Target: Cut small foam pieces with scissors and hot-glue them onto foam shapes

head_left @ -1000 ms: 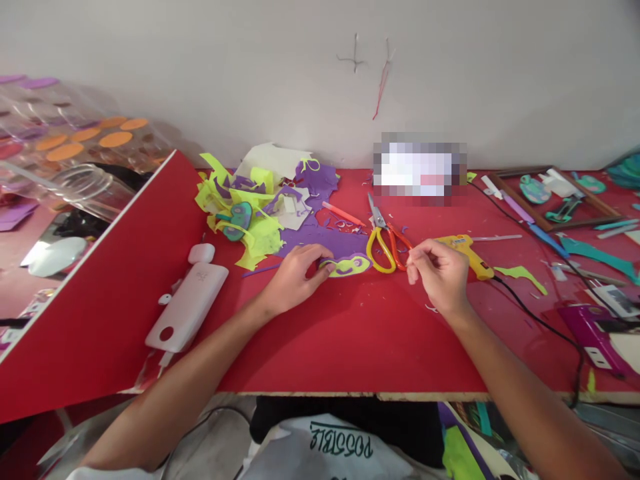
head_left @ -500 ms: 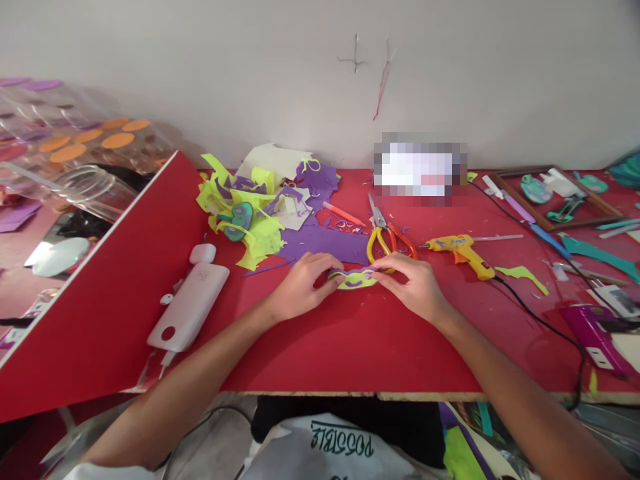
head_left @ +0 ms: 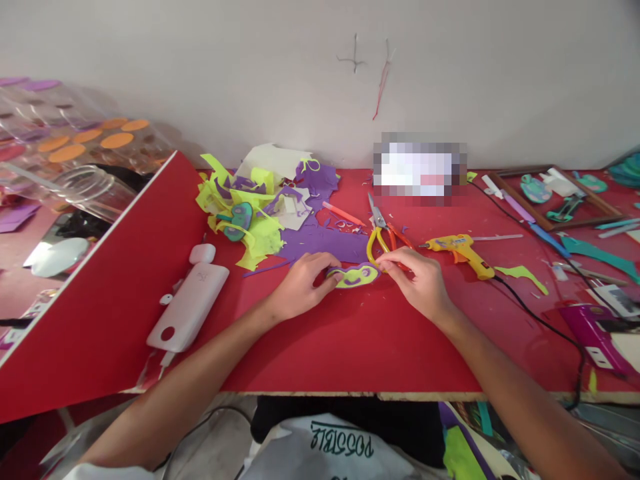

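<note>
My left hand (head_left: pixel 306 287) pinches the left end of a small foam cutout (head_left: pixel 357 276), lime yellow with a purple border and purple curved strips on its face. My right hand (head_left: pixel 417 280) is closed at the cutout's right end, thumb and fingertips pressed together; whether anything thin lies between them is too small to make out. Just behind the right fingers lie scissors (head_left: pixel 379 223) with yellow handles and a tool with orange-red handles (head_left: pixel 399 235). A purple foam sheet (head_left: pixel 325 243) lies behind the left hand.
Lime, purple and white scraps (head_left: pixel 260 230) are heaped at the back left. To the right lie a yellow glue gun (head_left: pixel 463 252) with its cord and a wooden frame (head_left: pixel 543 217). A white power bank (head_left: pixel 193 307) rests by the red slanted panel (head_left: pixel 115 300) on the left.
My right hand has shifted slightly right, off the face of the foam cutout, so its right end now shows. My left hand keeps its hold.
</note>
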The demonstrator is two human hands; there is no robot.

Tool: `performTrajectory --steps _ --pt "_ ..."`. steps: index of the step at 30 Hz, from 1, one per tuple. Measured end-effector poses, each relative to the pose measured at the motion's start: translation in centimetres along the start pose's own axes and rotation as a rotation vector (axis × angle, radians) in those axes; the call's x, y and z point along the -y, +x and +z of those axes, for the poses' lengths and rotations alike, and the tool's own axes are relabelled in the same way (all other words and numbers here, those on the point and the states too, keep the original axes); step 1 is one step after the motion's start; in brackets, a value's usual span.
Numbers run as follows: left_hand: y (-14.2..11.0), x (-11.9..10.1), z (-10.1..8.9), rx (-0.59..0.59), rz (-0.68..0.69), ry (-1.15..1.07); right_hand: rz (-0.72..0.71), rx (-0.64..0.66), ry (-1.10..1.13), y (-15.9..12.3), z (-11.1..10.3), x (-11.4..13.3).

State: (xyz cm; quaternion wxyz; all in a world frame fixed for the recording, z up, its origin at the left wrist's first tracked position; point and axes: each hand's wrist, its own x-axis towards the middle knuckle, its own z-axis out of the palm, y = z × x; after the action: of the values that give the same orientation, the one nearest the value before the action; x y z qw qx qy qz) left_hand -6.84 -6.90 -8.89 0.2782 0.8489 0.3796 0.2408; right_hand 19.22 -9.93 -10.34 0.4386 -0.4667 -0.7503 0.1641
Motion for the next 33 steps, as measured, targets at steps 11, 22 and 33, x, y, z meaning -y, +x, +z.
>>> performTrajectory --steps 11,22,33 --pt "0.0 0.1 0.0 0.009 -0.009 -0.015 -0.034 -0.061 -0.063 -0.2 -0.4 0.2" --pt "-0.1 0.1 0.2 0.016 0.016 -0.013 -0.093 0.056 0.002 0.2 0.3 -0.1" --pt "-0.1 0.0 0.3 0.047 0.062 0.043 -0.113 0.095 -0.027 -0.1 0.8 -0.2"
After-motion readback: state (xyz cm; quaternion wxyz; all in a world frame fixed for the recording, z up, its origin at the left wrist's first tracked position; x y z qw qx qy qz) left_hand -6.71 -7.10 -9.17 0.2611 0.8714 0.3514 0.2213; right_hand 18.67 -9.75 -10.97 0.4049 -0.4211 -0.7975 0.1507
